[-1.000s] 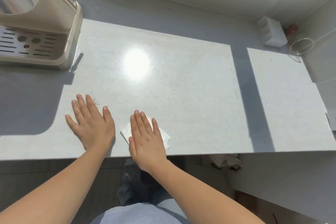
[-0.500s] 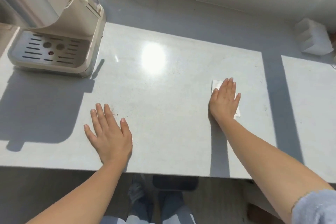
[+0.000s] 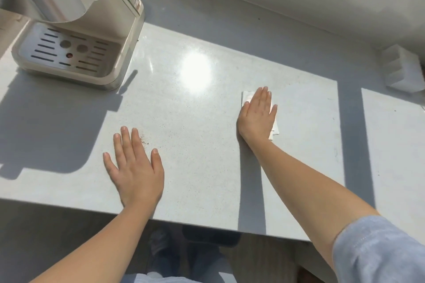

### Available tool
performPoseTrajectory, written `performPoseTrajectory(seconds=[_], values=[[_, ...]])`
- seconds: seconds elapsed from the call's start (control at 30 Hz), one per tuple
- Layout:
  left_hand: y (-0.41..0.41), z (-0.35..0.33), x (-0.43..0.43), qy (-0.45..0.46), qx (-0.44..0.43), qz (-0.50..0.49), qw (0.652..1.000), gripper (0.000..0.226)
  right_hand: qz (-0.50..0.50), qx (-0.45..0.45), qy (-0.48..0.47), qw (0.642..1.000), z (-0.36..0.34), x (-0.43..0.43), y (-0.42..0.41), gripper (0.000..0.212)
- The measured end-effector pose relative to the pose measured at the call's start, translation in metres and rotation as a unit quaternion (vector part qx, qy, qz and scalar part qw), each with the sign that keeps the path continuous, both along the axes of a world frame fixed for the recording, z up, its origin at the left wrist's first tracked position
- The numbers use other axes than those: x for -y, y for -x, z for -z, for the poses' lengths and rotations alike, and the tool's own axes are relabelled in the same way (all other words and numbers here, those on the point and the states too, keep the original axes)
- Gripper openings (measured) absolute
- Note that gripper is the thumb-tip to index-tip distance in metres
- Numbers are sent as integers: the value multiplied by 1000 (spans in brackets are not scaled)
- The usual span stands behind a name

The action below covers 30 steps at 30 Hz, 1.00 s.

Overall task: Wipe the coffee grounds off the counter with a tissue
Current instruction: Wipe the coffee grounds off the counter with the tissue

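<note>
On the counter [image 3: 207,167], the right hand [image 3: 257,115] presses a folded tissue [image 3: 247,96] flat to wipe; the left hand [image 3: 134,165] rests open, bracing beside coffee grounds [image 3: 144,140].

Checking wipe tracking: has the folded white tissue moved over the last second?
Yes. The folded white tissue under the right hand went rightward and further back, away from the brown coffee grounds and the cream coffee machine.
</note>
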<state>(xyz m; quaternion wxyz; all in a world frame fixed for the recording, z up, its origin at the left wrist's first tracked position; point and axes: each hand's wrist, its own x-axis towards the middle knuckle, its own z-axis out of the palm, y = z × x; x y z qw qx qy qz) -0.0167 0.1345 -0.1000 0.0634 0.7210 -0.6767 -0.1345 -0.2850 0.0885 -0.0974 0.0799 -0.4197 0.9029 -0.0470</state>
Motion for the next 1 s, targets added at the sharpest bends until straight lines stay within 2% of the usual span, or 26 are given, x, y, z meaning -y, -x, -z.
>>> performPoseTrajectory(seconds=[0.1,0.2,0.27,0.37,0.5,0.67,0.8,0.93,1.0], values=[[0,-1,0,-4,8,-1,1000,62,-150,30,25,988,1,7,-59,58],[-1,0,0,1,10,-1,1000,61,-352,45,14,935,1,-21,-101,59],[-2,1,0,5,12,0,1000,61,-413,52,0,909,1,-32,-99,59],[-1,1,0,8,24,1,1000,60,-369,48,-3,928,-1,-12,-71,58],[0,0,-1,2,37,2,999,63,-296,25,-10,955,-4,54,-34,57],[1,-1,0,-8,61,-3,998,64,-246,24,5,969,0,134,-53,57],[0,-3,1,-13,40,-13,999,65,-328,24,13,944,1,141,-100,58],[-1,-6,2,6,-8,-27,1000,65,-424,36,13,905,0,100,-137,59],[-3,-11,3,24,-66,-31,997,64,-459,34,2,888,-2,76,-150,58]])
